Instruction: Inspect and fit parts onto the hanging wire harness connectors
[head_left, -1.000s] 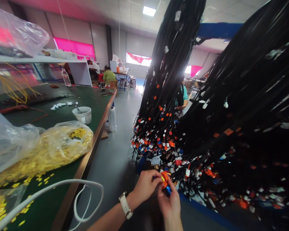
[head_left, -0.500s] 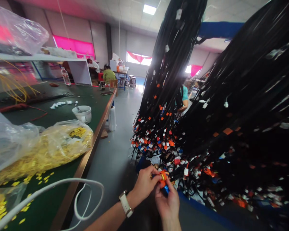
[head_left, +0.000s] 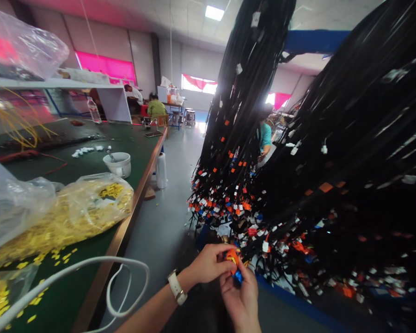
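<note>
An orange connector (head_left: 232,257) is pinched between my two hands at the lower middle, just before the hanging cables. My left hand (head_left: 210,264), with a watch on its wrist, closes thumb and fingers on its left side. From below and the right, my right hand (head_left: 241,289) grips it too. A blue connector (head_left: 238,276) shows under the orange one, against the right fingers. Some yellow shows by the orange connector; fingers hide part of it. Behind the hands hang thick bundles of black cables (head_left: 253,60) ending in many white, orange, red and blue connectors.
A green-topped table (head_left: 86,162) runs along the left, bearing a bag of small yellow parts (head_left: 100,203), a white cup (head_left: 119,164) and white pieces (head_left: 86,151). A white cable (head_left: 90,262) loops over its edge. A person in teal (head_left: 264,136) stands behind the cables.
The orange connector has turned in my fingers and shows a broader orange face. My left hand has shifted slightly down and left. Behind the cables, the person in teal has moved a little.
</note>
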### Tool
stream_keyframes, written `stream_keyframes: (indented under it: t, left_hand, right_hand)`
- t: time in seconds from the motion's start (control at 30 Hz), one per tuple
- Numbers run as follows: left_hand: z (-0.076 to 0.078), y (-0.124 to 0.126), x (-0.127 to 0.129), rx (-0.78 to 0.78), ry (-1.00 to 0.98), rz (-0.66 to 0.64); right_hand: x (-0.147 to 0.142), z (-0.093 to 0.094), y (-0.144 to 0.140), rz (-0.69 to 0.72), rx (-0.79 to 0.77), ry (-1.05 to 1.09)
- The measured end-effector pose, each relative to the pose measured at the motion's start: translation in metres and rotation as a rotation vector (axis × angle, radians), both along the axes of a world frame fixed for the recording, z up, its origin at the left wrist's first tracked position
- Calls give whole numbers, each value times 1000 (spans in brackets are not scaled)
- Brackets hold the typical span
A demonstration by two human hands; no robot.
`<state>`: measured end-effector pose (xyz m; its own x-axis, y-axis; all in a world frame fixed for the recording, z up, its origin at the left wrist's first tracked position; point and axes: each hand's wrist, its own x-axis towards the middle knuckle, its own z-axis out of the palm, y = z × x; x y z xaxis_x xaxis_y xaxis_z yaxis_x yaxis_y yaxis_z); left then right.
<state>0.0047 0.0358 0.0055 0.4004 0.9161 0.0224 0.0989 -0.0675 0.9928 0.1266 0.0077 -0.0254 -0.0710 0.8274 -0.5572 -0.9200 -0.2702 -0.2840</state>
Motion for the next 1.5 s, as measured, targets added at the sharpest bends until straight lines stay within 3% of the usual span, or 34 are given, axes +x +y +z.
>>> stream_keyframes:
  t: [0.2, 0.33, 0.53, 0.7, 0.93, 1.07, 1.13, 1.27, 1.37, 1.5]
  left_hand:
    - [-2, -1, 1, 31, 15, 77]
    - [1, -2, 1, 100, 65, 129]
    - [6, -4, 1, 71, -10, -5]
    - [5, -8, 3, 178, 132, 115]
    - [-3, -11, 7, 200, 157, 185]
    - [-7, -8, 12, 34, -85, 151]
    - [-10, -3, 12, -183, -305, 160]
    - [-17, 8, 7, -635, -723, 373]
    - [-19, 13, 3, -685, -822, 460]
    - [-14, 15, 1, -642, -865, 447]
  right_hand:
    - [-4, 4, -2, 33, 56, 3]
    - [-5, 6, -1, 5, 11, 7]
    - [0, 5, -1, 13, -27, 29]
    - [-1, 4, -2, -8, -43, 7]
    - [-5, 6, -1, -23, -23, -18]
    - [3, 7, 3, 7, -91, 35]
    - [8, 6, 6, 43, -101, 70]
    - [15, -1, 10, 90, 8, -13]
    - [17, -3, 11, 80, 19, 3]
    - [25, -3, 10, 159, 76, 152]
